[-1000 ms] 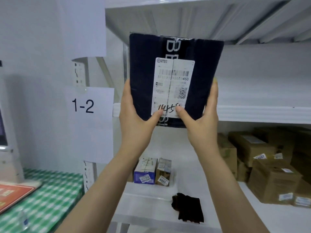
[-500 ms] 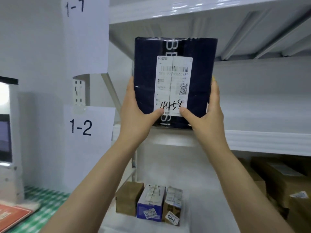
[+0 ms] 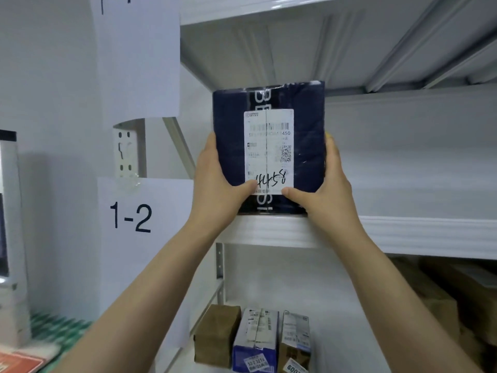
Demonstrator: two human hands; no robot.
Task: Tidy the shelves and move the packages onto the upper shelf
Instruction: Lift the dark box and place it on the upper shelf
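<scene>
A dark navy package (image 3: 231,135) with a white shipping label marked 44458 stands upright at the left end of the upper shelf (image 3: 403,232), its bottom edge on the shelf's front lip. My left hand (image 3: 215,184) grips its left side, thumb on the label's lower corner. My right hand (image 3: 322,189) grips the right side, thumb under the label. Both arms reach up from below.
On the lower shelf stand a brown box (image 3: 215,335), a blue-and-white box (image 3: 255,343) and a small brown box (image 3: 294,343); blurred brown cartons (image 3: 443,297) sit at right. Paper signs (image 3: 131,219) reading 1-2 and 1-1 hang on the left upright. A green checked table (image 3: 53,332) is at lower left.
Both hands carried the navy package up and back, and its bottom edge now meets the upper shelf's lip. The view tilted upward, so the lower shelf sank in the frame.
</scene>
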